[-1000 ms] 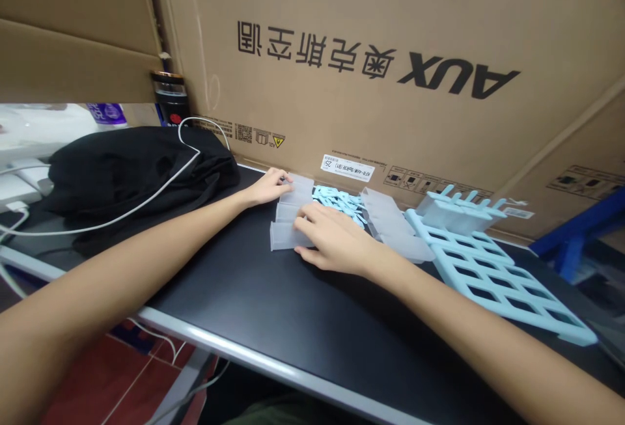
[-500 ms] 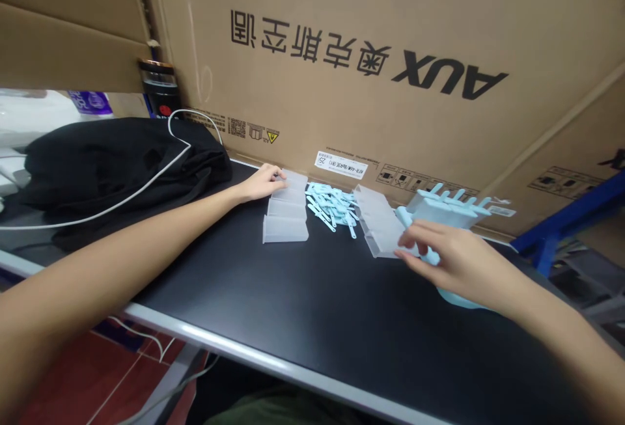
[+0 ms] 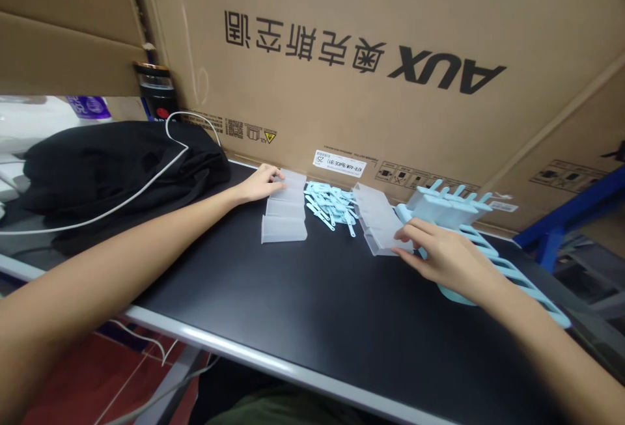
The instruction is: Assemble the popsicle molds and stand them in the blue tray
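Observation:
My left hand [image 3: 263,183] lies at the left edge of a row of translucent popsicle moulds [image 3: 285,228]. Its fingers are apart and touch the far mould. A second row of translucent moulds [image 3: 377,213] sits to the right, and my right hand [image 3: 439,252] pinches the end of its nearest mould between thumb and fingers. Between the two rows is a loose heap of light blue popsicle sticks [image 3: 332,204]. Behind my right hand stands a light blue mould set [image 3: 442,207] with several sticks upright in it; my hand and forearm hide part of it.
A slotted light blue frame [image 3: 527,288] lies beyond my right forearm. A large cardboard box [image 3: 317,106] walls off the back of the black table [image 3: 293,308]. Black cloth [image 3: 117,171] with a white cable [image 3: 146,196] over it and a dark jar [image 3: 157,93] are at left.
My right hand has shifted slightly left at the near mould, and more of the slotted blue frame shows past my forearm. My left hand stays in place; the view has shifted a little.

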`<state>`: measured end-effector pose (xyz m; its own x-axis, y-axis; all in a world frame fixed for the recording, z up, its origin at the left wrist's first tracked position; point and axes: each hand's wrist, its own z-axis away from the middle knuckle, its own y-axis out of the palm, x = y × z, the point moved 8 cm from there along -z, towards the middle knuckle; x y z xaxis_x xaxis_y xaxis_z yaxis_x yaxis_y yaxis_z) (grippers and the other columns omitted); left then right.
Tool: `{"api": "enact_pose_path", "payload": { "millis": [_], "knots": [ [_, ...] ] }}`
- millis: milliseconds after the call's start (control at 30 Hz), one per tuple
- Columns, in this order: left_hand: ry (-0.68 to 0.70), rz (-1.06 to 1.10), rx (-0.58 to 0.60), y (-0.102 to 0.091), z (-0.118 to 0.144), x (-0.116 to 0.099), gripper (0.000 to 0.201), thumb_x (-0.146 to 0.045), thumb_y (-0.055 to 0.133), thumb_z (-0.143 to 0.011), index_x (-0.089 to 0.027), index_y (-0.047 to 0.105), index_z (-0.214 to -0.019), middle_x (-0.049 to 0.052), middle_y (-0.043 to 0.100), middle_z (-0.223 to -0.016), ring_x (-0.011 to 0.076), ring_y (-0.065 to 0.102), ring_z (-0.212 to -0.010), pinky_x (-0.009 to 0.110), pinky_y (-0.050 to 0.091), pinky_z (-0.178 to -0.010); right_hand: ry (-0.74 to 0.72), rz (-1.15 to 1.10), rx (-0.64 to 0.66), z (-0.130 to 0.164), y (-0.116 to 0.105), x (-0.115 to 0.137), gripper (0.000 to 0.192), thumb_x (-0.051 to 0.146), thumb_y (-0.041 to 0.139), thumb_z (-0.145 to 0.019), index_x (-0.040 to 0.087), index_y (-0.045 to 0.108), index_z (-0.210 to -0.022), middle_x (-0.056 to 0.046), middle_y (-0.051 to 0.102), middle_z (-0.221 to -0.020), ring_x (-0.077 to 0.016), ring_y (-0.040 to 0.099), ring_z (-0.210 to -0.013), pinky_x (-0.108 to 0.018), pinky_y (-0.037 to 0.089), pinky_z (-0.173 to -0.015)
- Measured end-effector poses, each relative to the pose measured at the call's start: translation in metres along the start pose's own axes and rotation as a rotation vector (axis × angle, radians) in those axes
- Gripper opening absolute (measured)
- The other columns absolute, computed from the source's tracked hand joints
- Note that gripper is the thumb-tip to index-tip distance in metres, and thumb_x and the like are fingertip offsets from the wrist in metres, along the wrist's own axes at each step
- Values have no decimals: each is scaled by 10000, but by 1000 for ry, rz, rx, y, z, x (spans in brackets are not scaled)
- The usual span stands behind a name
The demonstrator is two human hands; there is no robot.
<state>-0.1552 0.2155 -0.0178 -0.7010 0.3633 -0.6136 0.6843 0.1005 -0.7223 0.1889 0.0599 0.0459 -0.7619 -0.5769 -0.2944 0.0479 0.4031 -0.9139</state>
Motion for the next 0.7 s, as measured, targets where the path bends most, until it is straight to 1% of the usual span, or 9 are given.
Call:
{"api": "enact_pose_path", "payload": {
  "millis": [233, 400, 567, 633, 667, 700],
  "knots": [
    [4, -2, -4, 0, 0, 3, 394, -495, 602, -770, -212, 636, -1043, 86, 514, -1154, 276, 546, -1094, 459, 432, -1038, 6, -27, -17, 4, -2, 2, 175, 366, 480, -945, 228, 578, -992, -56, 638, -970, -143, 584, -640, -270, 397, -559],
    [12, -6, 5, 1, 0, 2, 400, -505, 595, -777, -218, 625, -1053, 85, 502, -1157, 273, 550, -1109, 453, 439, -1030, 30, -44, -47, 4, -5, -1, 227, 399, 503, -932, 225, 569, -1063, -76, 637, -1029, -173, 621, -744, -274, 426, -587],
    [17, -4, 11, 0, 1, 0, 424, -518, 586, -774, -196, 624, -1047, 95, 495, -1155, 265, 561, -1099, 438, 442, -1031, 39, -96, 11, 4, -5, 0, 214, 415, 509, -929, 238, 575, -1029, -68, 645, -1003, -183, 617, -746, -297, 439, -612],
    [16, -1, 11, 1, 1, 0, 423, -515, 587, -773, -198, 622, -1053, 96, 495, -1158, 267, 558, -1108, 441, 443, -1032, 81, -167, -15, 3, -13, -7, 205, 407, 516, -927, 241, 580, -1030, -85, 655, -983, -203, 623, -775, -319, 454, -647],
    [16, 1, 11, 1, 1, 0, 421, -511, 590, -772, -203, 620, -1057, 95, 494, -1160, 270, 555, -1117, 443, 442, -1032, 145, -200, -66, 4, -21, -17, 198, 393, 514, -928, 237, 581, -1029, -102, 661, -965, -213, 625, -789, -331, 462, -673],
    [15, 5, 10, 1, 1, 0, 416, -508, 595, -770, -208, 620, -1057, 92, 493, -1163, 272, 552, -1124, 444, 442, -1034, 246, -225, -146, 6, -29, -34, 191, 376, 511, -929, 230, 580, -1033, -121, 666, -954, -221, 628, -805, -340, 467, -702]
  ]
}}
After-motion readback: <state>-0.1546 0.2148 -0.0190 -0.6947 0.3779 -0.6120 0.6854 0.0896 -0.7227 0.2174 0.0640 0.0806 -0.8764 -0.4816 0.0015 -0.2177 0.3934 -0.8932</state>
